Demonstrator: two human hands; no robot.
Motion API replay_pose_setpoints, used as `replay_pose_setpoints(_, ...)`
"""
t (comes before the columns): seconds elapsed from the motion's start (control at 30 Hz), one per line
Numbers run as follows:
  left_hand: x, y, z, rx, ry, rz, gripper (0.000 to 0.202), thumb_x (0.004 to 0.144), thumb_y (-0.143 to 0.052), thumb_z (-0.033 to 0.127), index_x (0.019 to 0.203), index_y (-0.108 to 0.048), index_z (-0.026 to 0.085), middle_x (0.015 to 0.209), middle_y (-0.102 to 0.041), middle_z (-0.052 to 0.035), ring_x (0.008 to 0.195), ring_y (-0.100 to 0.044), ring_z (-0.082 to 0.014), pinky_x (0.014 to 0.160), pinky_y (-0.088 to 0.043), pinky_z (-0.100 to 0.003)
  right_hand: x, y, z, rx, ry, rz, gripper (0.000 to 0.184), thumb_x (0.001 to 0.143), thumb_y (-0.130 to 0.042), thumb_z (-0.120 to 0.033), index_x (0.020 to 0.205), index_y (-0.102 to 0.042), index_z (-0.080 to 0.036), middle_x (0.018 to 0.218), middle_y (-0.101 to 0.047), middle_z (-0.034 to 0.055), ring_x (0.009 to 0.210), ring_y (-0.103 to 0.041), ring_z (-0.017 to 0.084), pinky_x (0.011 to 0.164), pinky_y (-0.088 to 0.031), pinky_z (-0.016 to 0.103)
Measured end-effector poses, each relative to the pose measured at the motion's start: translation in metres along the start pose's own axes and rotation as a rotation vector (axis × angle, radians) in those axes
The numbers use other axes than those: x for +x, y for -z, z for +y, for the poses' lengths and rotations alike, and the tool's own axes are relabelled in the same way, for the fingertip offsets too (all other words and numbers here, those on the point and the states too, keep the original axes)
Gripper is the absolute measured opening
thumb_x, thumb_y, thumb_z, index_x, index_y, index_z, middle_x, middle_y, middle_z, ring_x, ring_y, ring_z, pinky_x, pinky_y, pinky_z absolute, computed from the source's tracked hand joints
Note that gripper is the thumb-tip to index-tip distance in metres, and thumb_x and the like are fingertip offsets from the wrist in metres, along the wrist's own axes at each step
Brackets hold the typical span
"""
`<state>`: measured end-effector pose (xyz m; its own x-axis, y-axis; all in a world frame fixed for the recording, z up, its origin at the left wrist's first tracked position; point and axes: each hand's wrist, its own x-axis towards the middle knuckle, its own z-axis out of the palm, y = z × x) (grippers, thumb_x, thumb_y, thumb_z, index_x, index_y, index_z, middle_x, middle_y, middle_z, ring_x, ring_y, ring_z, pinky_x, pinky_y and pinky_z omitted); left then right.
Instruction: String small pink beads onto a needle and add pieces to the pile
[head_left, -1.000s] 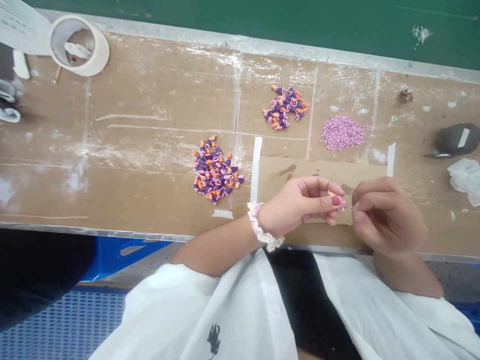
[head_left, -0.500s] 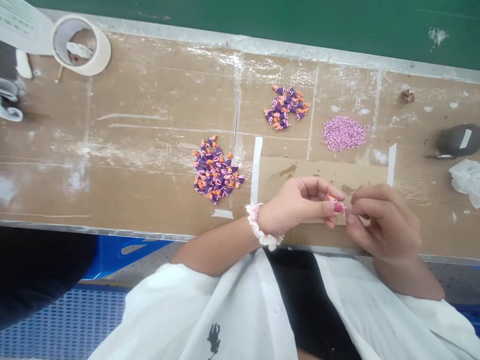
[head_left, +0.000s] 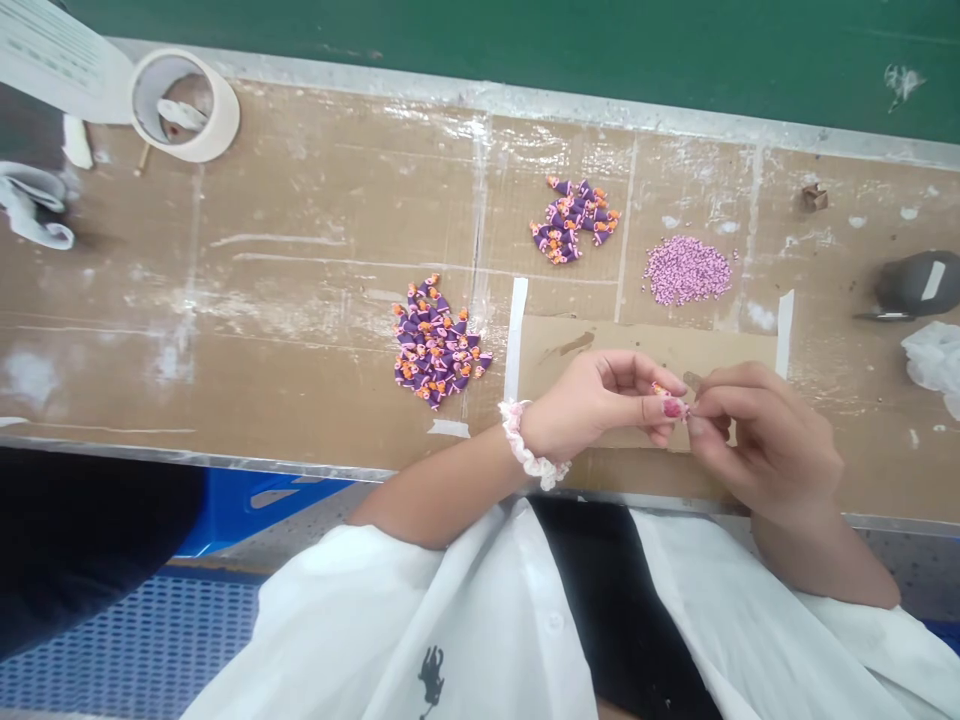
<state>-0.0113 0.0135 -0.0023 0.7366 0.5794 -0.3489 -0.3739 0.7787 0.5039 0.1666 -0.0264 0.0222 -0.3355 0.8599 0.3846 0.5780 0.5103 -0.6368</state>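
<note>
My left hand (head_left: 611, 402), with a pale scrunchie at its wrist, pinches a small orange-and-pink figurine (head_left: 660, 389) between thumb and fingers; most of it is hidden. Fingers of my right hand (head_left: 765, 430) are pinched together against the figurine's near end, and what they hold, if anything, is too small to make out. Both hands hover over a taped cardboard sheet (head_left: 720, 345). Beyond them lies a heap of tiny pink-purple pieces (head_left: 687, 270). Two piles of purple figurines with orange tops are to the left, a smaller pile (head_left: 574, 220) and a larger pile (head_left: 437, 345).
A roll of masking tape (head_left: 225, 110) stands at the far left beside a printed sheet (head_left: 67, 60). On the right are a dark rounded object (head_left: 916, 282), crumpled clear plastic (head_left: 934, 358) and a small brown scrap (head_left: 814, 197). A blue stool (head_left: 232, 510) stands below the table's edge.
The view has shifted slightly, so things on the left sit a little further right. Both hands keep their pinch, with the right fingertips slightly closer to the left ones.
</note>
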Motion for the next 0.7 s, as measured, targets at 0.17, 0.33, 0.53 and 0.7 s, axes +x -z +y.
replay_pose_setpoints(0.17, 0.013, 0.014, 0.014, 0.041, -0.295, 0.266, 0.022, 0.073, -0.078, 0.024, 0.088, -0.065, 0.014, 0.081, -0.069, 0.0005, 0.068, -0.067, -0.0073, 0.071, -0.057, -0.022, -0.001, -0.001, 0.013, 0.043, -0.065, 0.16, 0.022, 0.079, -0.067, -0.012, 0.097, -0.063, -0.025, 0.086, -0.061, 0.0031, 0.07, -0.059, 0.017, 0.057, -0.048, 0.032)
replay_pose_setpoints(0.33, 0.032, 0.036, 0.031, 0.171, -0.573, 0.585, 0.023, 0.089, -0.057, 0.016, 0.111, -0.062, 0.019, 0.128, -0.06, -0.0045, 0.117, -0.062, -0.0142, 0.1, -0.051, -0.026, -0.002, 0.002, 0.019, 0.008, -0.13, 0.303, 0.019, 0.081, -0.066, -0.011, 0.092, -0.066, -0.026, 0.085, -0.062, 0.0036, 0.071, -0.059, 0.018, 0.057, -0.046, 0.035)
replay_pose_setpoints(0.53, 0.015, 0.034, 0.04, 0.71, -0.655, 0.555, 0.034, 0.09, -0.053, 0.023, 0.124, -0.056, 0.023, 0.147, -0.045, -0.0057, 0.122, -0.057, -0.0204, 0.092, -0.054, -0.029, -0.003, 0.005, 0.02, 0.006, -0.192, 0.313, 0.017, 0.079, -0.069, -0.012, 0.089, -0.067, -0.026, 0.085, -0.062, 0.0034, 0.07, -0.058, 0.018, 0.056, -0.046, 0.035)
replay_pose_setpoints(0.7, -0.033, 0.038, 0.064, 1.754, -0.337, 0.914, 0.014, 0.089, -0.054, 0.023, 0.095, -0.065, 0.017, 0.108, -0.063, -0.012, 0.11, -0.055, -0.0278, 0.098, -0.045, -0.042, -0.003, 0.007, 0.014, 0.013, -0.269, 0.289, 0.017, 0.08, -0.07, -0.012, 0.088, -0.068, -0.027, 0.087, -0.063, 0.0058, 0.069, -0.057, 0.021, 0.054, -0.045, 0.037)
